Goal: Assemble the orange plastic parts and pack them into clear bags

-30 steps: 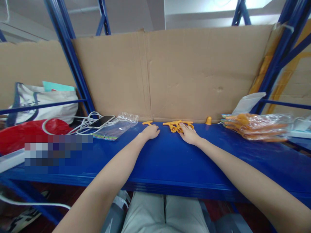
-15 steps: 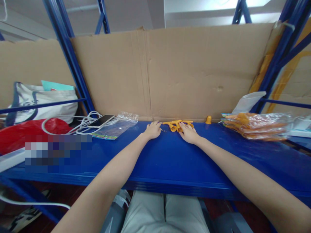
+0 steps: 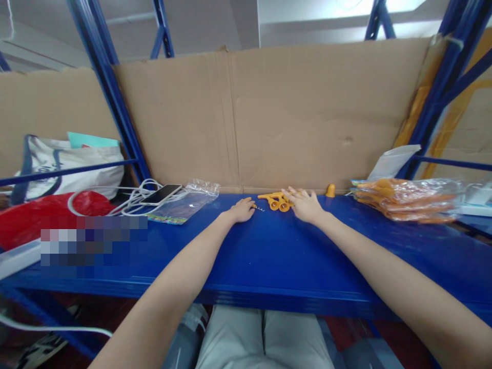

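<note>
My left hand (image 3: 241, 210) is closed round a small orange corkscrew (image 3: 257, 207); its metal spiral sticks out to the right of my fingers. My right hand (image 3: 304, 203) lies with fingers spread over the right end of an orange winged opener (image 3: 277, 201) at the back of the blue shelf (image 3: 269, 256). A small orange cap (image 3: 329, 190) stands just right of that hand, against the cardboard.
A cardboard sheet (image 3: 269, 113) walls the back of the shelf. Left lie a clear plastic bag (image 3: 184, 201), a phone (image 3: 160, 193) on white cables, a red bag (image 3: 42, 212) and a white tote (image 3: 65, 164). Bagged orange parts (image 3: 407, 200) are stacked on the right. Blue rack posts stand on both sides.
My left hand took hold of the small orange piece and shifted right towards the opener, and its metal spiral now shows. My right hand moved up over the opener's right end and spread its fingers.
</note>
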The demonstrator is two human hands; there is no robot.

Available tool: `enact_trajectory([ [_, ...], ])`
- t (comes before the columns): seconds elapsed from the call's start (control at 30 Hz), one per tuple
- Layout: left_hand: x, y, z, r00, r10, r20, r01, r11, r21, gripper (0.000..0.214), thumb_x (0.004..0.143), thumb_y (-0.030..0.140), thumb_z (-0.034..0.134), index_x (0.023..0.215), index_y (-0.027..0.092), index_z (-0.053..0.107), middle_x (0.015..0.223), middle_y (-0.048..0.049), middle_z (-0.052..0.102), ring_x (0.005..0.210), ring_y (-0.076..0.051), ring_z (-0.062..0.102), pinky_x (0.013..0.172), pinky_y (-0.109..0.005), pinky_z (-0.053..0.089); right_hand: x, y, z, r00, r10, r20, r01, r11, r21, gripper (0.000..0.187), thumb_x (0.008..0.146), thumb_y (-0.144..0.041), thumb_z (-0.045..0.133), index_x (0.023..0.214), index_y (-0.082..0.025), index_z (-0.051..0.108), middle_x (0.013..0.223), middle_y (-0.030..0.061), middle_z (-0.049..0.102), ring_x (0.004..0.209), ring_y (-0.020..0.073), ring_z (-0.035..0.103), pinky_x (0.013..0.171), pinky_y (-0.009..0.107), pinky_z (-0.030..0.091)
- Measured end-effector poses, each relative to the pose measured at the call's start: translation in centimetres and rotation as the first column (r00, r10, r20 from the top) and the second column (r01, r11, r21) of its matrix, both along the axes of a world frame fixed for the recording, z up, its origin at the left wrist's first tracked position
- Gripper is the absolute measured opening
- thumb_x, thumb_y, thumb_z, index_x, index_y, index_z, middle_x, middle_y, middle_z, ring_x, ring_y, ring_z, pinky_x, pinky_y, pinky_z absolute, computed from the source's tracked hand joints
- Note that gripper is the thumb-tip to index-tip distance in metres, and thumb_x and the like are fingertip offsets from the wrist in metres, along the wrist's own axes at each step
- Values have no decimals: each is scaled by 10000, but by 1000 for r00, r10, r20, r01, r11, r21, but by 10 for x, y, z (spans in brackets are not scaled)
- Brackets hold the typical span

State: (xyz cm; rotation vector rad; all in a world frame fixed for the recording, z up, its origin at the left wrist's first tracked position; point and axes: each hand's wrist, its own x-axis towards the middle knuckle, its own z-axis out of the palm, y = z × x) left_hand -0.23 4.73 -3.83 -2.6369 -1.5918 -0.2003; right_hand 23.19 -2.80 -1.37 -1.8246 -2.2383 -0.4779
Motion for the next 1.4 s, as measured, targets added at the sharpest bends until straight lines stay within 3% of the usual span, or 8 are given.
enact_trajectory([
  [0.1,1,-2,2,999,14,-40,-15,999,-32,474,939,318,337,1380,174,431,1523,-120,313,1412,-229,271,1103,-385,302,24,11,21,993,-97,-69,105,987,122,674,837,-99,394,1486,-254,302,1529,80,313,1356,298,314,1063,588,237],
  [0.2,2,-8,6,998,26,-49,-27,999,-22,469,939,322,338,1375,180,440,1520,-111,324,1401,-223,297,1098,-371,313,58,29,35,962,-211,-176,232,966,113,637,848,-152,418,1470,-260,337,1519,92,331,1356,327,301,1034,613,266],
  [0.43,11,-28,17,998,44,-39,-43,999,22,414,934,344,342,1248,207,574,1438,-104,458,1297,-301,444,1020,-517,383,112,54,22,854,-439,-279,435,897,-78,637,836,-209,454,1465,-239,355,1550,111,245,1386,351,245,1050,622,250],
  [0.53,16,-31,15,1000,2,-31,-1,999,40,395,919,310,363,1235,240,589,1405,-77,503,1289,-288,454,1040,-534,356,116,54,7,809,-487,-330,470,872,-134,612,843,-226,430,1454,-216,380,1524,133,296,1369,367,273,1031,614,295],
  [0.73,24,-26,5,971,-236,-32,238,967,86,434,918,224,340,1288,192,565,1346,-68,563,1251,-193,498,1090,-334,345,116,57,-18,774,-516,-368,477,857,-196,593,861,-222,362,1453,-193,380,1522,149,289,1366,361,283,1040,593,294],
  [0.97,31,-24,1,970,-240,-32,242,966,94,431,937,255,326,1307,283,544,1342,-4,567,1261,-205,483,1098,-366,337,127,73,-29,768,-518,-376,466,856,-226,558,916,-388,290,1435,-219,411,1506,171,309,1355,396,288,1005,655,278],
  [1.2,30,-20,-1,963,-269,-21,269,960,74,472,933,248,317,1387,213,445,1414,-40,498,1304,-179,440,1113,-332,309,131,76,-31,771,-505,-387,464,863,-202,587,907,-413,305,1459,-222,369,1519,181,281,1350,420,282,974,714,258],
  [1.4,30,-20,0,964,-264,-15,264,961,76,438,928,248,328,1321,194,514,1387,-46,527,1286,-187,462,1104,-333,323,124,71,-27,767,-523,-372,466,852,-239,572,918,-433,293,1459,-264,371,1527,143,286,1361,410,270,986,709,254],
])
